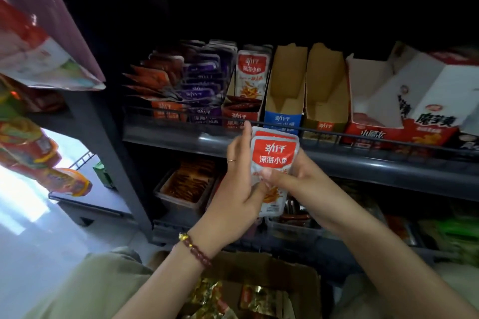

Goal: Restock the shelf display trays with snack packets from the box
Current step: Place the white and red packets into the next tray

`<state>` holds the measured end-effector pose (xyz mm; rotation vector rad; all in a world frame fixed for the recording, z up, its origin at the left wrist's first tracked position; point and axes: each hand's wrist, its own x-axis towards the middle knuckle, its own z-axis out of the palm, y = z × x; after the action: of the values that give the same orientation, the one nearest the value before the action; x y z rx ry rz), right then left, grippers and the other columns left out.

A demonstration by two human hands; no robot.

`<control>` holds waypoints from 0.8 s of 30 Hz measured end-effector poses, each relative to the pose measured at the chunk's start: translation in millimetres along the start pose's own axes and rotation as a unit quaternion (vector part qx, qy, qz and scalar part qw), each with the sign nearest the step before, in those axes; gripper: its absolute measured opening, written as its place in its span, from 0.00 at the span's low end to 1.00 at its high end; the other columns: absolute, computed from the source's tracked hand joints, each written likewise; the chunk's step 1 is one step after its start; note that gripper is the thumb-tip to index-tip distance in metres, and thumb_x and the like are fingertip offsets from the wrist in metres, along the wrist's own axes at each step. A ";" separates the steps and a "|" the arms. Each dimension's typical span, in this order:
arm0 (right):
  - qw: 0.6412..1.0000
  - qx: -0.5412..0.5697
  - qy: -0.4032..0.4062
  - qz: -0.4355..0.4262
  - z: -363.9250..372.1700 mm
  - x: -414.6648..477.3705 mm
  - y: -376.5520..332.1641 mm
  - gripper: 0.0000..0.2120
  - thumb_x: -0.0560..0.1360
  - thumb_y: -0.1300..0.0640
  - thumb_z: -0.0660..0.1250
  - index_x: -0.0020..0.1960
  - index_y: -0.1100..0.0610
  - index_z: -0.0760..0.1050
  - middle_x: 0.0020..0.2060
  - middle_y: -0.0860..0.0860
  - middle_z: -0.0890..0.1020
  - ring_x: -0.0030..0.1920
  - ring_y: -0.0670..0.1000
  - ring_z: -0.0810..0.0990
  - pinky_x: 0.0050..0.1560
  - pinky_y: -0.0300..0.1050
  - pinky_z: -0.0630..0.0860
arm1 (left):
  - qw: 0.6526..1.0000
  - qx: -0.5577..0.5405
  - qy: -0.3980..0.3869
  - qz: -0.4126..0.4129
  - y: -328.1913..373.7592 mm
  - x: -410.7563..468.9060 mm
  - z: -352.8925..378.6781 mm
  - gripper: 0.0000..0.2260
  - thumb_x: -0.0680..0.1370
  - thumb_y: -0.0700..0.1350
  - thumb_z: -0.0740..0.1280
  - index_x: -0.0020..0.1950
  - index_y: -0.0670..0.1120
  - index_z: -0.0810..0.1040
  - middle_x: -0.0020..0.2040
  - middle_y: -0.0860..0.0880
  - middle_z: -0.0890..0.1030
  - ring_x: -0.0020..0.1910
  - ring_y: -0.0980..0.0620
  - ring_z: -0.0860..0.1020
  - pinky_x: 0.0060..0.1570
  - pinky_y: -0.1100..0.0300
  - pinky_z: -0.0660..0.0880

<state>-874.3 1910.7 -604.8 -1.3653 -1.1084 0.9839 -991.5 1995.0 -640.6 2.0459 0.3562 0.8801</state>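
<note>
Before the rail of the shelf [363,163], a small stack of red-and-white snack packets [274,155] is held upright between both hands. Its left edge is gripped by the left hand [237,191], and its lower front is pinched by the right hand [295,179]. Behind it, cardboard display trays [283,93] are lined along the shelf. A cardboard box [259,263] of packets is seen below the wrists.

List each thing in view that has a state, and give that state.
held packets: stacked, held by both hands
left hand: holds packets
right hand: pinches packets
blue tray: empty
yellow tray: empty
red tray: holds upright packets
cardboard box: open
</note>
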 end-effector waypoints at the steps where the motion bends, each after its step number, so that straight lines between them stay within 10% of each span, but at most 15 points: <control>1: 0.999 0.052 0.016 -0.001 2.0 0.2 -0.3 0.25 0.69 0.54 0.69 0.64 0.48 0.69 0.54 0.48 0.82 0.55 0.46 0.80 0.56 0.41 0.77 | 0.999 0.038 0.000 0.012 2.8 0.4 -2.8 0.39 0.79 0.50 0.61 0.71 0.66 0.31 0.70 0.62 0.50 0.62 0.68 0.67 0.56 0.71 0.71; 6: 0.975 0.143 0.166 -0.041 -6.8 13.9 -9.3 0.22 0.69 0.59 0.69 0.62 0.54 0.71 0.51 0.53 0.83 0.52 0.53 0.83 0.49 0.49 0.80 | 0.968 0.229 0.105 0.017 -13.1 11.2 -14.3 0.35 0.76 0.61 0.56 0.78 0.50 0.47 0.74 0.55 0.49 0.73 0.57 0.53 0.69 0.59 0.59; 10: 0.935 0.188 0.280 -0.108 -31.0 20.3 -27.1 0.14 0.75 0.63 0.65 0.59 0.53 0.71 0.50 0.50 0.82 0.51 0.50 0.83 0.51 0.49 0.80 | 0.913 0.389 0.119 0.030 -34.3 34.3 -16.8 0.24 0.78 0.54 0.55 0.70 0.43 0.65 0.69 0.45 0.66 0.68 0.49 0.62 0.68 0.48 0.65; 24: 0.961 0.184 0.154 -0.137 -22.5 47.2 -33.0 0.22 0.73 0.59 0.64 0.66 0.58 0.68 0.56 0.56 0.81 0.55 0.53 0.81 0.54 0.47 0.79 | 0.884 0.447 0.114 0.077 -62.3 72.2 -18.9 0.27 0.72 0.53 0.61 0.69 0.44 0.65 0.68 0.45 0.66 0.66 0.45 0.65 0.62 0.50 0.62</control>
<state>-844.8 1951.4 -568.8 -0.9882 -0.8040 0.7027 -949.1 2081.9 -650.5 2.8423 0.8653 1.1986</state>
